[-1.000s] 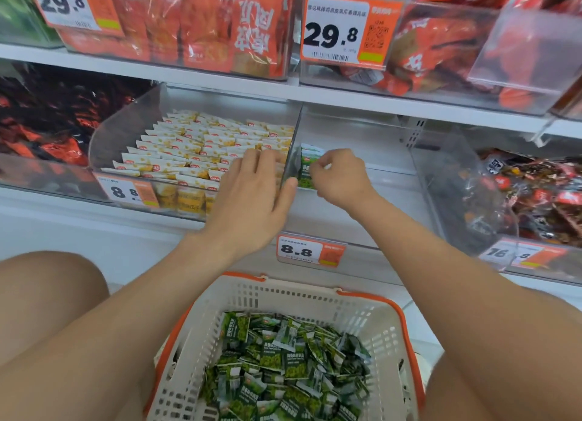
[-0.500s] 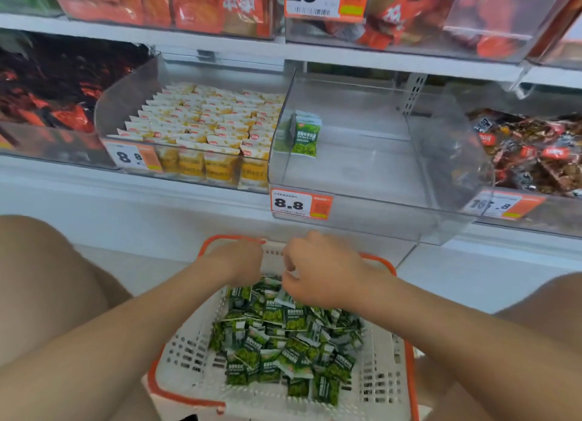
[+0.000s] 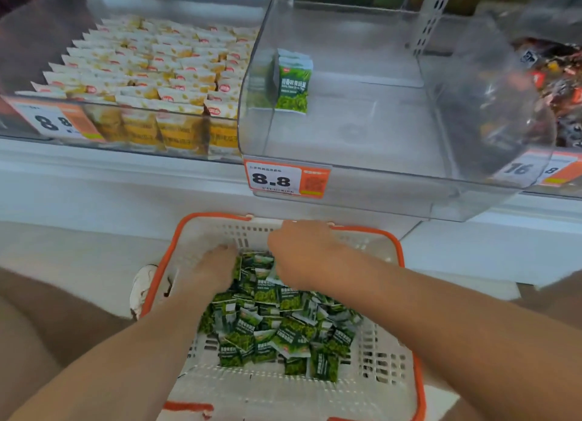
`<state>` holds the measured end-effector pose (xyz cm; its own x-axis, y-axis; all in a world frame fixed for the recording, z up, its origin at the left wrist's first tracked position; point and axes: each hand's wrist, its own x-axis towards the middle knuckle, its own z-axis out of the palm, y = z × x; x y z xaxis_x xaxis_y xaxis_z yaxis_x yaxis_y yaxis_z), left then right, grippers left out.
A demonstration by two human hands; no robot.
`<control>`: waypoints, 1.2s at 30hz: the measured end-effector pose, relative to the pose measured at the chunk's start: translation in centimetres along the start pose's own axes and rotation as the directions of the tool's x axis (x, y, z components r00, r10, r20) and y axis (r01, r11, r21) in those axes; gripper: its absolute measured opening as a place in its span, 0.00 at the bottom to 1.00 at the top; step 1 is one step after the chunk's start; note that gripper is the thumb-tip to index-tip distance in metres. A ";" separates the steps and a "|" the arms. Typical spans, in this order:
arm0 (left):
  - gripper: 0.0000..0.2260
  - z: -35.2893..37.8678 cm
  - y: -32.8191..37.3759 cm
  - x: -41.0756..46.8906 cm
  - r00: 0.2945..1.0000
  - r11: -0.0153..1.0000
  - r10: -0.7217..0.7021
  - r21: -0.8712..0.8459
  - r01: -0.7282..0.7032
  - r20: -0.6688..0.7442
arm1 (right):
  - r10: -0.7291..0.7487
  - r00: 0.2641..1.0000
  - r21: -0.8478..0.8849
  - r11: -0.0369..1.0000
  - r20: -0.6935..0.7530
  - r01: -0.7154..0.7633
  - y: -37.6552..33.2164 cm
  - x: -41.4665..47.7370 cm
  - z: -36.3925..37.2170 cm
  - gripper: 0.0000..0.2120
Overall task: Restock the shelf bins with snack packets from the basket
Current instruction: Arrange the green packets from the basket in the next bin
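Observation:
A white basket with an orange rim (image 3: 406, 298) sits low in front of me, holding several small green snack packets (image 3: 283, 326). My left hand (image 3: 217, 266) reaches into the far left of the pile, its fingertips buried among packets. My right hand (image 3: 302, 254) is knuckles-up over the far end of the pile, fingers curled down round green packets. The clear middle shelf bin (image 3: 346, 131) above holds a short upright stack of the same green packets (image 3: 293, 80) against its left wall; the rest of its floor is bare.
The left bin (image 3: 141, 74) is packed with rows of yellow-white packets. A bin of dark mixed snacks (image 3: 560, 84) stands at the right. Orange price tags (image 3: 286, 178) hang on the bin fronts. My knees flank the basket; a white shoe (image 3: 141, 288) lies left of it.
Both hands left the middle bin, leaving the green stack standing there, and came down into the basket. Since half a second ago they have sunk deeper into the pile.

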<state>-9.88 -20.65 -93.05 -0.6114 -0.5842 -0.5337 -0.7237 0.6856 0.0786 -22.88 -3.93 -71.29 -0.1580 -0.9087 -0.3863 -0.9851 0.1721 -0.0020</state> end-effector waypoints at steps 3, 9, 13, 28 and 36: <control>0.27 1.1 -0.4 0.4 0.998 0.995 0.006 0.099 0.000 -0.057 | 0.001 0.999 0.019 1.000 0.042 -0.002 0.0 0.9 0.6 0.06; 0.15 1.5 0.2 0.1 0.999 0.987 -0.033 0.160 0.032 0.003 | -0.011 0.997 0.018 1.000 0.081 0.010 -0.2 1.5 1.3 0.06; 0.18 1.2 0.6 -0.3 0.999 0.999 -0.003 -0.054 0.001 -0.036 | -0.015 0.997 0.019 1.000 0.081 0.013 -0.1 1.1 1.1 0.05; 0.15 -17.0 4.9 -9.4 0.886 0.832 0.463 -0.359 -0.423 0.032 | 0.115 0.984 0.427 0.903 -0.134 -0.047 1.9 -1.6 -1.6 0.09; 0.16 -23.5 5.3 -13.8 0.813 0.803 0.571 -0.289 -0.522 0.118 | 0.195 0.976 0.676 0.732 -0.096 -0.080 0.8 -2.4 -4.0 0.17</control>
<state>-12.79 -19.12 -65.46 -0.8721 -0.0323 -0.4882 -0.3545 0.7293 0.5851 -23.56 -3.14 -66.67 -0.3525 -0.8900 -0.2892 -0.6628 0.4556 -0.5943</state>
